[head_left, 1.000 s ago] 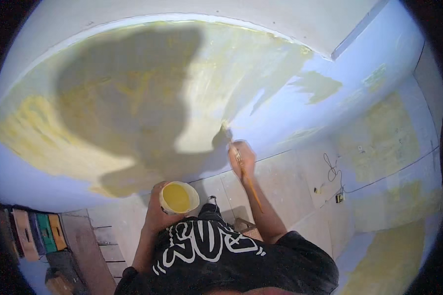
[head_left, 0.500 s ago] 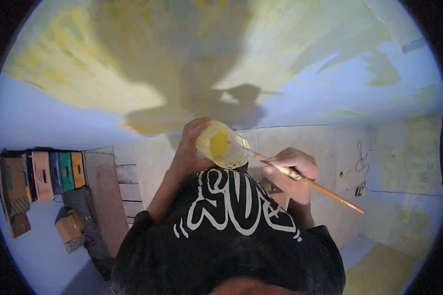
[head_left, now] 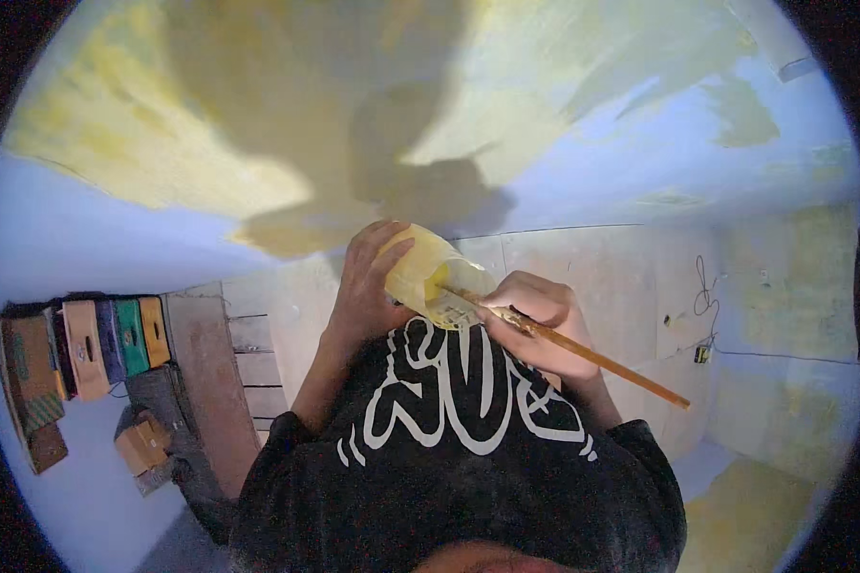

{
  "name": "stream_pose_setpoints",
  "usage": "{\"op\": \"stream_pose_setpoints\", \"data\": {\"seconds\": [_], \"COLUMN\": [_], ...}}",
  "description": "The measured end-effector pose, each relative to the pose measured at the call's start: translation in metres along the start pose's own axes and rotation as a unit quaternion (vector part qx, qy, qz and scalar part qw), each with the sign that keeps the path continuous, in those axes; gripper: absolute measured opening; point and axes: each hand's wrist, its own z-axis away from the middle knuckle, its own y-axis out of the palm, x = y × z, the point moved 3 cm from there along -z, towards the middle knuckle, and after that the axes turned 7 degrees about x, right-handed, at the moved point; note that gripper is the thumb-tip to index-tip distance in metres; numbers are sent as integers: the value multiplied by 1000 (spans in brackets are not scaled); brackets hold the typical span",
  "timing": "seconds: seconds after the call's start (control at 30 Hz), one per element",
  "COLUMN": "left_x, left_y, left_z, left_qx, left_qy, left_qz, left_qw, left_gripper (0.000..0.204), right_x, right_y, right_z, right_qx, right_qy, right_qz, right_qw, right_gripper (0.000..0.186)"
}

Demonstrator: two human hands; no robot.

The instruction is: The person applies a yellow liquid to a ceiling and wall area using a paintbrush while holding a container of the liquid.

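A pale plastic cup [head_left: 411, 258] with yellow paint inside is in my left hand [head_left: 363, 282], its fingers wrapped round the side and its mouth tilted toward the right. My right hand [head_left: 535, 320] grips a long wooden-handled paintbrush [head_left: 626, 372] slanting down to the right; the brush tip is inside the cup, so its bristles are hidden. Beyond both hands rises a pale blue wall [head_left: 110, 239] with broad patches of yellow and greyish-green paint [head_left: 105, 105], crossed by a dark shadow.
Pale floor boards [head_left: 602, 277] run along the wall's base. At the left are a row of coloured crates or stools [head_left: 131, 334] and a cardboard box [head_left: 141, 444]. A loose cable [head_left: 702, 286] lies at the right, near a second patchily painted wall [head_left: 784, 277].
The brush has come off the wall and down into the cup. My left hand has raised and tilted the cup, and my right hand has moved in beside it. The view has shifted.
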Motion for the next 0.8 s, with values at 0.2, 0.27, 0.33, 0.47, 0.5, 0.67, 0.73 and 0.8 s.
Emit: {"op": "stream_pose_setpoints", "data": {"seconds": [0.2, 0.27, 0.33, 0.47, 0.5, 0.67, 0.73, 0.8], "left_x": [-19, -23, -22, -12, -10, -9, 9, 13], "left_y": [12, 11, 14, 18, 20, 32, 34, 37], "left_z": [-11, -13, -12, -11, -14, -12, -9, -5], "left_qx": [15, 13, 11, 11, 11, 39, 83, 120], "left_qy": [6, -2, -8, -17, -23, -49, -38, -82], "left_qz": [-49, -50, -43, -10, 15, 7, -2, -11], "left_qw": [999, 999, 999, 1000, 1000, 998, 996, 989], "left_gripper": [92, 93, 93, 94, 95, 99, 101, 103], "right_x": [-6, -10, -16, -19, -20, -36, -35, -48], "right_y": [-23, -22, -22, -23, -25, -28, -26, -22], "right_z": [15, 17, 19, 20, 21, 35, 38, 48], "right_qx": [29, 17, 2, -22, -32, -102, -157, -168], "right_qy": [12, -1, -20, -33, -33, -31, -19, 23], "right_qz": [14, 11, 8, 20, 19, -13, -29, -67], "right_qw": [999, 1000, 1000, 999, 999, 994, 987, 983], "right_gripper": [15, 16, 15, 13, 12, 12, 12, 15]}}
